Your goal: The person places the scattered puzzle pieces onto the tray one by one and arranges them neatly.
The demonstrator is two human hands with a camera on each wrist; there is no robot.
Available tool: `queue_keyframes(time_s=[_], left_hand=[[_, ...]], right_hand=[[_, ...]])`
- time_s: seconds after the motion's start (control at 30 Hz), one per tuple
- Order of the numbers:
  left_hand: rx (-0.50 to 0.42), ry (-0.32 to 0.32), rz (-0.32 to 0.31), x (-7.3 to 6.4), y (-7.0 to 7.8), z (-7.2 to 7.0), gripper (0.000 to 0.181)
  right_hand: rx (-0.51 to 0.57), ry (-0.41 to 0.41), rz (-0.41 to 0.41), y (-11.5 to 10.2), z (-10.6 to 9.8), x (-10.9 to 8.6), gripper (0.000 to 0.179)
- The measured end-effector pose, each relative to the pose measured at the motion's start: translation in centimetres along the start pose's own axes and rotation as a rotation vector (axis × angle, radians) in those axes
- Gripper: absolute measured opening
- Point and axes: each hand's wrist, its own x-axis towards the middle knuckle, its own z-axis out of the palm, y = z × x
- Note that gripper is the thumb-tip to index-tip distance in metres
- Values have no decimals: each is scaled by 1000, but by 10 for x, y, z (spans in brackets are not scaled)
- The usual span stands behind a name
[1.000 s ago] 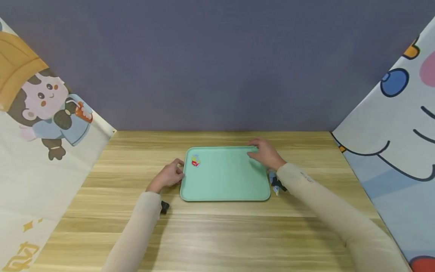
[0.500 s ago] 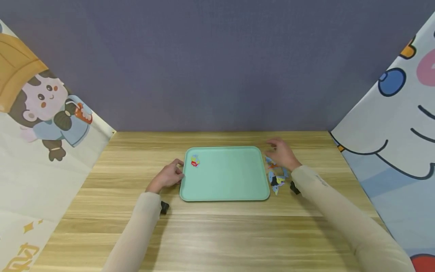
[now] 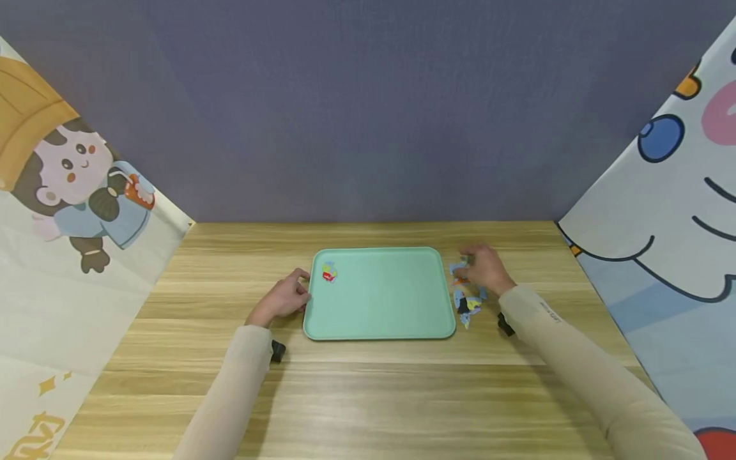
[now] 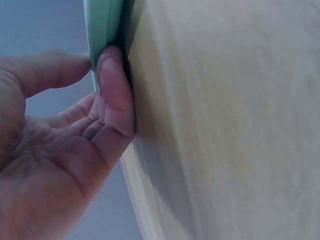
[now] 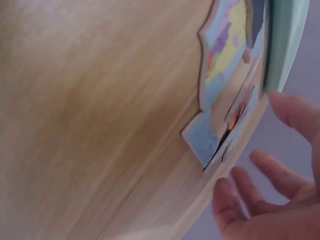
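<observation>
My left hand holds the left edge of the pale green tray. In the left wrist view its thumb lies on the rim and a finger is tucked beneath. One small puzzle piece, red, yellow and blue, lies in the tray's far left corner. Just right of the tray, my right hand hovers over several flat puzzle pieces, partly covering them. The right wrist view shows its fingers spread, with nothing between them, near a plain blue puzzle piece and a yellow and purple one.
A wooden table bears the tray and the pieces. Behind it stands a dark grey-blue wall. Printed cartoon panels flank the table on the left and right. Black straps show at both wrists.
My right hand has moved right from over the tray's far right corner, then down over the puzzle pieces. My left hand stays at the tray's edge.
</observation>
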Motion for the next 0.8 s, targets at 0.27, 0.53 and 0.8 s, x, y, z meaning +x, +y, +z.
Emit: queue_keyframes(time_s=[0.27,0.53,0.8], left_hand=[[10,3,4,0,1,0,45],[12,1,-7,1,0,1,46],[11,1,-8,3,-2,1,45]], right_hand=[[-36,-58,89,-2,7,2,64],[-52,-67,100,-5,8,8,55],[-1,-104,160,-6,6,12,49]])
